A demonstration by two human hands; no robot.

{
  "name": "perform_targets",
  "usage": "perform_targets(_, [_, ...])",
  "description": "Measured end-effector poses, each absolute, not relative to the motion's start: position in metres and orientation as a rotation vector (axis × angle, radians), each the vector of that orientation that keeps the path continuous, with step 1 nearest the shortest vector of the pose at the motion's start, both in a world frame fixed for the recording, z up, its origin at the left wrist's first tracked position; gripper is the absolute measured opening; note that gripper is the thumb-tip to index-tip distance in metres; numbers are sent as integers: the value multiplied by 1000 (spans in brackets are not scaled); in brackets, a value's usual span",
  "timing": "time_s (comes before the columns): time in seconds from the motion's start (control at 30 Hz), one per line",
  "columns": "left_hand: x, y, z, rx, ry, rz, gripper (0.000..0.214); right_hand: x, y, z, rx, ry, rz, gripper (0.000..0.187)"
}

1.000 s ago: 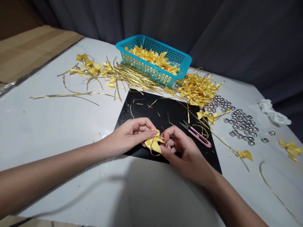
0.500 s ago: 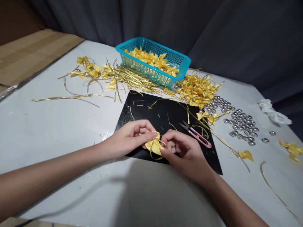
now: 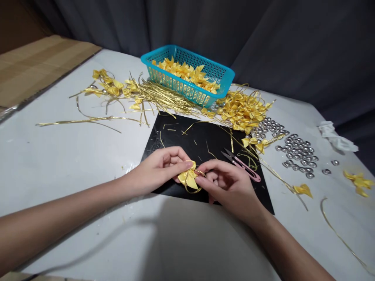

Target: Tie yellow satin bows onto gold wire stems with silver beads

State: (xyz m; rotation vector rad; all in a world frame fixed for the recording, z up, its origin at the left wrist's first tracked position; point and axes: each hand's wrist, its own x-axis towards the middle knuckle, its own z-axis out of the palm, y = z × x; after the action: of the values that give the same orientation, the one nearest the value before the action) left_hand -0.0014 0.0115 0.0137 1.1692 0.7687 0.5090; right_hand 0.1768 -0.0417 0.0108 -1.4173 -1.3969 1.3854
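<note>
My left hand pinches a small yellow ribbon bow from the left, fingers closed on it. My right hand meets it from the right, its fingertips pinched on the thin gold wire looped round the bow. Both hands hover over the near edge of a black mat. Pink thread snips lie on the mat just right of my right hand.
A teal basket of yellow bows stands at the back. A bundle of gold wires lies to its left, a heap of bows to its right, and several silver beads further right. Loose bows, wire scraps and a crumpled white tissue dot the white table.
The hands stay over the mat's near edge with the bow between them. The right fingertips have shifted slightly on the wire loop. The view has drifted a little.
</note>
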Motion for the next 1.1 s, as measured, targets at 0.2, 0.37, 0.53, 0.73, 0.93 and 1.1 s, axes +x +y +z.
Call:
perform_targets(0.2, [1,11,20,1164,829,498,13,174,-43,9,-1444,-1614,1008,10])
perform_targets(0.37, [3,10,20,1126,932,537,14,175,-44,8,-1376,-1816,836,6])
perform_targets(0.53, [3,10,19,1124,985,595,19,174,-46,12,-1384,-1728,914,8])
perform_targets(0.73, [4,10,21,1130,950,567,18,176,-43,14,-1417,-1441,1263,15])
perform_targets(0.93, [1,10,19,1144,896,520,20,170,-41,16,-1482,-1476,1247,13])
perform_targets(1.1, [3,9,21,1164,918,520,20,179,-40,19,-1467,-1437,1532,19])
